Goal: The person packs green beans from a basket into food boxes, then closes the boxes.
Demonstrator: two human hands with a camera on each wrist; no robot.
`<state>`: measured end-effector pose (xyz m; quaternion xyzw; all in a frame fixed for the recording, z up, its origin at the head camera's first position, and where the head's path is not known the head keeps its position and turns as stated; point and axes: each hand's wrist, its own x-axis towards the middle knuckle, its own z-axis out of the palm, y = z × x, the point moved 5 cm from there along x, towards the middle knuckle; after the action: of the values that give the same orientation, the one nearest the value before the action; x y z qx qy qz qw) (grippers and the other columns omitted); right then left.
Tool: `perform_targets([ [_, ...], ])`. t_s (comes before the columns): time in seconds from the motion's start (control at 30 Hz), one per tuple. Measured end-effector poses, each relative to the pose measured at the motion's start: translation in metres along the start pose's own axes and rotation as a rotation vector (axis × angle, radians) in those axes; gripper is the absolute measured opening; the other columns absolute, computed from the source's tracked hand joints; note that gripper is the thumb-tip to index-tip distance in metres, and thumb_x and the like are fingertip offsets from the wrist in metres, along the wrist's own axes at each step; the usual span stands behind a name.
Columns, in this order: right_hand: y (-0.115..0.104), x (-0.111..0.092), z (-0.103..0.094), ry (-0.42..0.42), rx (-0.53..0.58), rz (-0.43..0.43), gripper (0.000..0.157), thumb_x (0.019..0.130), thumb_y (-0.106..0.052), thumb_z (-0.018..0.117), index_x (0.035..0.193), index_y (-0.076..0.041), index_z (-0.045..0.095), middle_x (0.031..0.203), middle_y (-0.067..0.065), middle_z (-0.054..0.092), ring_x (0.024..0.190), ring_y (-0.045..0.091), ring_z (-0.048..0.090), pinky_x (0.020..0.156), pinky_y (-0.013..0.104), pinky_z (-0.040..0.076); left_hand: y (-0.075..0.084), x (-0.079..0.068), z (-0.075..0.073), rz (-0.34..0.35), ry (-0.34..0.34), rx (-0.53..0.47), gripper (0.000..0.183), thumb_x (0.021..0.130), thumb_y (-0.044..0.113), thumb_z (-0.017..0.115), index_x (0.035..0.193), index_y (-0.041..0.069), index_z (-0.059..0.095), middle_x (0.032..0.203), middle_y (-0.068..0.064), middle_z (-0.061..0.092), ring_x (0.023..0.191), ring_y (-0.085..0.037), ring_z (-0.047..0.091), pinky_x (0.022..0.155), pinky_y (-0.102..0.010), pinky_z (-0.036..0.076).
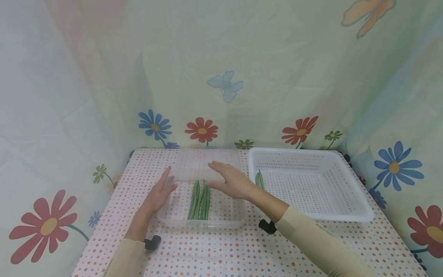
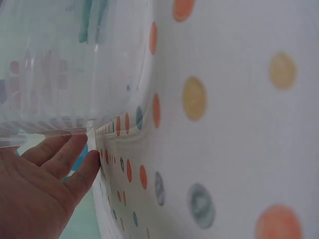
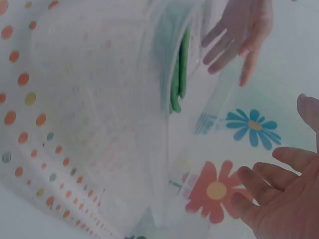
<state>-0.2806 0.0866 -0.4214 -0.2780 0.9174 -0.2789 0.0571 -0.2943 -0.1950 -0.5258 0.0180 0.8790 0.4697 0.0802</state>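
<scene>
Several green beans (image 1: 199, 200) lie side by side in a clear plastic container (image 1: 204, 224) in the head view. My left hand (image 1: 159, 195) is at the container's left side, fingers extended. In the left wrist view that hand (image 2: 47, 184) has its fingertips by the container's edge; whether they touch it I cannot tell. Above the container's back right part is my right hand (image 1: 230, 181), fingers extended and holding nothing. The right wrist view shows this hand (image 3: 281, 196) apart from the container (image 3: 99, 99), with beans (image 3: 183, 64) visible inside.
A white perforated basket (image 1: 349, 218) stands on the right, with green bean pods (image 1: 260, 179) along its left wall. Behind the container lies a flat translucent piece (image 1: 194, 163) resembling a lid. The dotted tablecloth (image 1: 194, 254) meets a floral curtain (image 1: 263, 96) at the back.
</scene>
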Motion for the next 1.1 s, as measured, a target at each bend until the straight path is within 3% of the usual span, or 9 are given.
perform_targets([
  [0.27,0.015,-0.006,-0.015,0.045,0.002,0.022,0.068,0.104,-0.050,0.059,0.160,-0.017,0.043,0.168,0.007,0.038,0.156,0.032,0.034,0.127,0.056,0.031,0.000,-0.001,0.000,0.003,0.005,0.001,0.073,0.108,0.039,0.050,0.167,0.041,0.008,0.172,-0.011,0.029,0.161,-0.038,0.019,0.129,-0.066,0.008],
  [0.63,0.039,-0.014,-0.035,0.089,-0.068,0.062,0.078,0.099,-0.052,0.067,0.163,-0.017,0.038,0.171,0.013,0.029,0.157,0.039,0.030,0.126,0.062,0.029,0.000,-0.001,0.001,0.002,0.010,0.006,0.073,0.108,0.041,0.051,0.167,0.042,0.008,0.172,-0.011,0.028,0.161,-0.039,0.017,0.128,-0.068,0.008],
  [0.97,0.054,-0.023,-0.052,0.076,-0.119,0.058,0.075,0.101,-0.044,0.067,0.162,-0.014,0.038,0.170,0.015,0.032,0.153,0.045,0.034,0.124,0.066,0.029,0.001,-0.001,0.000,0.012,0.008,0.028,0.073,0.108,0.041,0.050,0.168,0.040,0.008,0.171,-0.012,0.032,0.160,-0.040,0.020,0.128,-0.068,0.009],
  [1.1,0.057,-0.024,-0.058,0.083,-0.146,0.060,0.071,0.101,-0.041,0.067,0.160,-0.011,0.042,0.166,0.017,0.039,0.151,0.044,0.039,0.122,0.066,0.033,-0.001,0.000,0.001,0.006,0.003,0.017,0.072,0.108,0.040,0.049,0.167,0.044,0.007,0.172,-0.011,0.029,0.161,-0.039,0.018,0.128,-0.067,0.008],
])
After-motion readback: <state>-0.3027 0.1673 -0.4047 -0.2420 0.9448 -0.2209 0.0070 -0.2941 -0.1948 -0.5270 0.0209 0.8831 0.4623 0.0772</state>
